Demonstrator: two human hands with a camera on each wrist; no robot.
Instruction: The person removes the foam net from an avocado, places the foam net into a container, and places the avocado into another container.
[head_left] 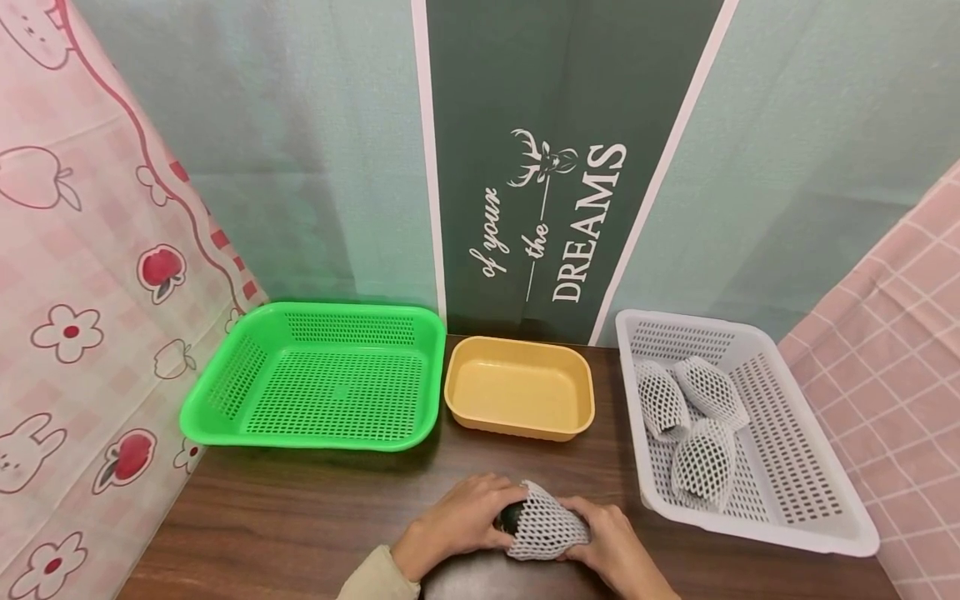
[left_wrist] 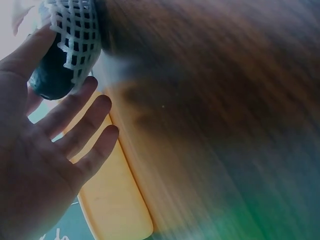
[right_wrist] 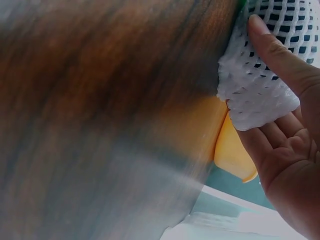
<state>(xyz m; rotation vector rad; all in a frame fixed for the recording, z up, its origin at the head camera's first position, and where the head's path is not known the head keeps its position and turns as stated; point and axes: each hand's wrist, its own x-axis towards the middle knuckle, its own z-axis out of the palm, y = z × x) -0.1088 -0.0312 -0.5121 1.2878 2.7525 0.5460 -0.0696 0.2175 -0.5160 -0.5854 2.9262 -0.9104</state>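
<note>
Ref. pt. = yellow tray (head_left: 517, 392); sides are the person's own. Dark item (head_left: 512, 517) is on the near side of the tray, btwn the two hands, partly inside a white foam net (head_left: 551, 527). Can't tell if it touches the table (head_left: 300, 517) or is held just above it.

L hand (head_left: 467, 513), on the near side of the tray & a bit L, is part-curled: thumb on one side of the bare dark end, at least one finger seemingly round the other, remaining fingers loose & spread. Prob. held thus b/c that end pokes out of the net's mouth & gives a firm grip.

R hand (head_left: 611, 537), near side of the tray & off to its R, pinches the net's gathered far end btwn thumb & fingers, prob. b/c the mat'l looks soft & stretchy, so w/ both ends held, net & item can't slide freely.

Green basket (head_left: 337, 400) is just L of the tray, w/ nothing seen in it; white basket (head_left: 787, 450) is R of the tray, holding 3 netted pieces (head_left: 705, 462) grouped at its tray side. All three containers arc round the hands, prob. so each is w/in reach & the near side of the tray is left for handwork.
</note>
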